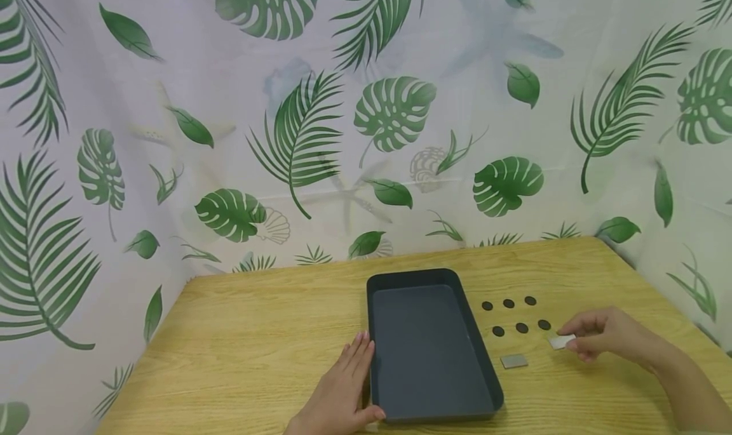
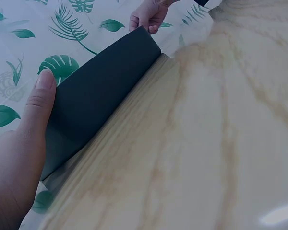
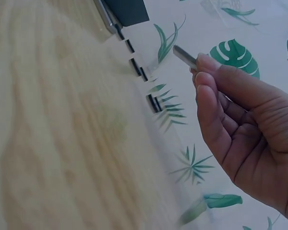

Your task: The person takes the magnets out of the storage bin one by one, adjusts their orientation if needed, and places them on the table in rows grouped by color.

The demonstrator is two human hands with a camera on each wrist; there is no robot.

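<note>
My left hand (image 1: 338, 387) lies along the left side of a dark grey rectangular tray (image 1: 431, 352). Its fingers are straight against the outer wall, and the thumb reaches the near left corner. In the left wrist view the thumb (image 2: 41, 103) shows against the tray's dark wall (image 2: 96, 100). To the right, my right hand (image 1: 620, 341) pinches a small silver rectangular plate (image 1: 560, 342) between thumb and fingers. The right wrist view shows this plate (image 3: 184, 56) edge-on, sticking out past the fingertips. A similar flat plate (image 1: 514, 361) lies on the table, between the tray and that hand.
Several small black discs (image 1: 509, 303) lie in two rows on the wooden table (image 1: 257, 333), right of the tray. A white leaf-patterned sheet (image 1: 320, 136) hangs behind the table and along its sides.
</note>
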